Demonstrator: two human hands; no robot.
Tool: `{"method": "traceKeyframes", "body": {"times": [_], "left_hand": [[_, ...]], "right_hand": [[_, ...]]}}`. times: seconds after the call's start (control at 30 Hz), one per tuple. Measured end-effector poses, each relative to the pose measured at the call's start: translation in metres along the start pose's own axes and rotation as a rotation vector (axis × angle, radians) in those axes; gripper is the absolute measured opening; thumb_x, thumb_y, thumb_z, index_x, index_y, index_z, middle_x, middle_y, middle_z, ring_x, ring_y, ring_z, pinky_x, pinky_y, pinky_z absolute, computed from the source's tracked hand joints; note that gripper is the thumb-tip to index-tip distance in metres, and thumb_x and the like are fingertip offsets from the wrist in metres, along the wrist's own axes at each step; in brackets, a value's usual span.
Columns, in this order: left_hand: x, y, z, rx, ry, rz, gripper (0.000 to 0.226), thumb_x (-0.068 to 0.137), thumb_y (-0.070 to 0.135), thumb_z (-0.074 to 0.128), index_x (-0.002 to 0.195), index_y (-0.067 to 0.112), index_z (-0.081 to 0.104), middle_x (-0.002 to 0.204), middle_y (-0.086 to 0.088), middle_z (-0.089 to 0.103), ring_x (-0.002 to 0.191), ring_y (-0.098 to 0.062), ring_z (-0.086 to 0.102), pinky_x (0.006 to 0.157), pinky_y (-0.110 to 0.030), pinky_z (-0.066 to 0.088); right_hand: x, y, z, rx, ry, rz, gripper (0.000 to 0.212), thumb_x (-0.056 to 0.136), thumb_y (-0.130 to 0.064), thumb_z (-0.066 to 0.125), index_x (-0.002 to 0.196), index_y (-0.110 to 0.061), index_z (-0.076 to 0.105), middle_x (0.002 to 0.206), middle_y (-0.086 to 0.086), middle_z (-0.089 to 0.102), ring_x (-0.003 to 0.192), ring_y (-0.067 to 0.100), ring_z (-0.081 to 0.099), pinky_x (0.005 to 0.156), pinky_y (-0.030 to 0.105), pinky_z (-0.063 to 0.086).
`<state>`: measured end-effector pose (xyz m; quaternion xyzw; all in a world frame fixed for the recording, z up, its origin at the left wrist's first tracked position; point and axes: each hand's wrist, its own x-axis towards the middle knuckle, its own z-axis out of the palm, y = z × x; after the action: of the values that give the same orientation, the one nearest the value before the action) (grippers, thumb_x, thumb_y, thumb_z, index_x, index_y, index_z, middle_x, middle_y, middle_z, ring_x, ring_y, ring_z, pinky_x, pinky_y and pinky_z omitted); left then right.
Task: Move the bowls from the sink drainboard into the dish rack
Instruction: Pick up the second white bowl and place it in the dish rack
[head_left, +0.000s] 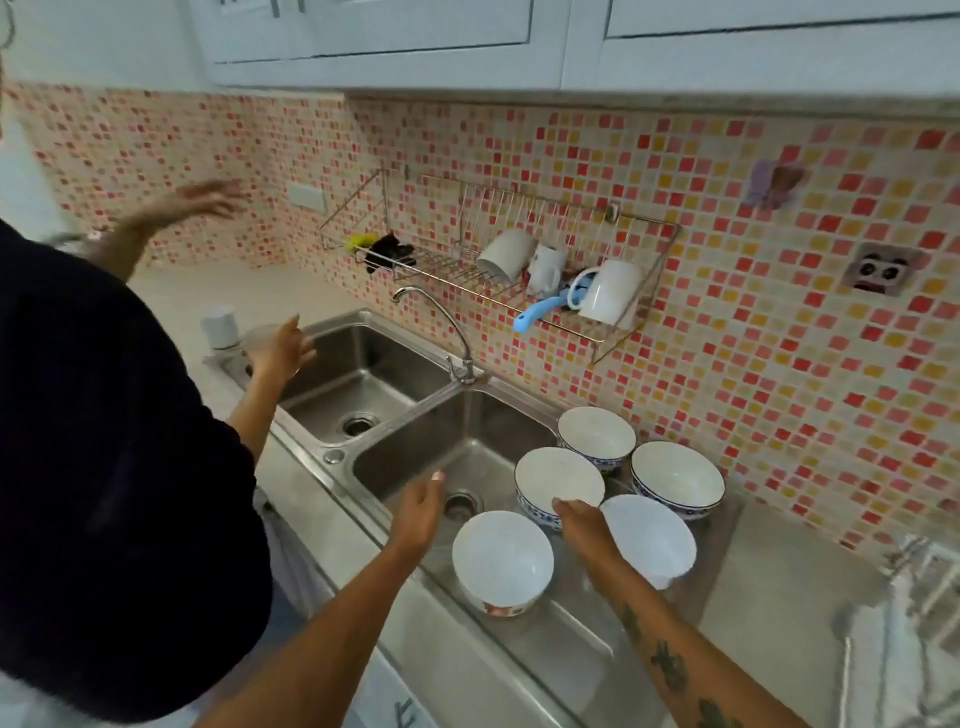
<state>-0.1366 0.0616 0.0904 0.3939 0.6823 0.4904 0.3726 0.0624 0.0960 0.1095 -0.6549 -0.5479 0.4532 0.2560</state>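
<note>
5 bowls (558, 480) stand upright on the steel drainboard (571, 644), just right of the sink (415, 441) — none in the wall-mounted dish rack (519, 291), which holds 3 white mugs (610, 291). Right hand (579, 519) reaches between the bowls, touching one rim; whether its fingers are apart or together cannot be told. Left hand (418, 512) hovers over the basin, fingers relaxed, holding nothing. A second person (104, 441) stands at left.
</note>
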Motion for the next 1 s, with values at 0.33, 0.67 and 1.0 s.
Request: {"method": "traceKeyframes", "body": {"times": [0.33, 0.67, 1.0], "left_hand": [[0.0, -0.053, 0.031, -0.107, -0.065, -0.194, 0.03, 0.103, 0.029, 0.041, 0.084, 0.014, 0.059, 0.102, -0.011, 0.063, 0.096, -0.021, 0.052, 0.084, -0.029, 0.038], [-0.004, -0.068, 0.054, -0.187, -0.102, -0.252, 0.038, 0.104, 0.031, 0.033, 0.13, 0.013, 0.054, 0.127, -0.007, 0.057, 0.11, -0.025, 0.053, 0.096, -0.036, 0.043], [-0.012, -0.063, 0.063, -0.233, -0.038, -0.32, 0.043, 0.104, 0.035, 0.03, 0.142, 0.018, 0.043, 0.141, -0.013, 0.05, 0.112, -0.025, 0.049, 0.098, -0.037, 0.04]], "right_hand": [[0.023, 0.067, 0.037, 0.263, -0.009, 0.088, 0.016, 0.091, -0.009, 0.051, 0.09, -0.012, 0.067, 0.099, 0.012, 0.066, 0.104, 0.033, 0.061, 0.096, 0.045, 0.046], [0.014, 0.069, 0.056, 0.3, 0.002, 0.181, 0.04, 0.098, -0.019, 0.047, 0.135, -0.005, 0.045, 0.129, 0.011, 0.055, 0.111, 0.023, 0.051, 0.095, 0.03, 0.039], [0.014, 0.059, 0.064, 0.376, 0.045, 0.242, 0.053, 0.098, -0.025, 0.047, 0.144, -0.004, 0.031, 0.148, 0.016, 0.04, 0.133, 0.03, 0.042, 0.104, 0.034, 0.036]]}}
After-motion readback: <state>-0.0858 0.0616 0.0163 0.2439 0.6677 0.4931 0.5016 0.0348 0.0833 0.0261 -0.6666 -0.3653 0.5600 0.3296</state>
